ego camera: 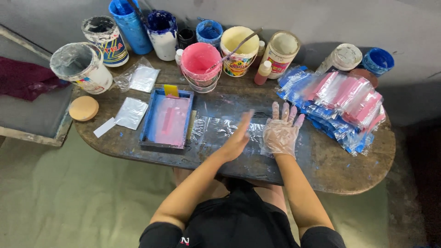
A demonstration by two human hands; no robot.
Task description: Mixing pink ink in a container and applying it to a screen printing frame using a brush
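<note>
1. A clear plastic sheet (220, 131) lies flat on the desk (330, 160), in front of the person, between a blue tray (151, 120) and a stack of bags (340, 108).
2. The right hand (280, 133), in a thin clear glove, rests flat on the sheet's right end, fingers spread, grip apart and holding nothing.
3. The left hand (236, 140) is bare, set on edge over the sheet's middle, fingers straight and together, grip apart and empty.
4. The tray just left of the sheet holds a pink-stained screen.
5. Behind it stand a pink bucket (200, 64) and a yellow bucket (239, 46) among other paint tubs.
6. Two small clear bags (138, 92) lie left of the tray.
</note>
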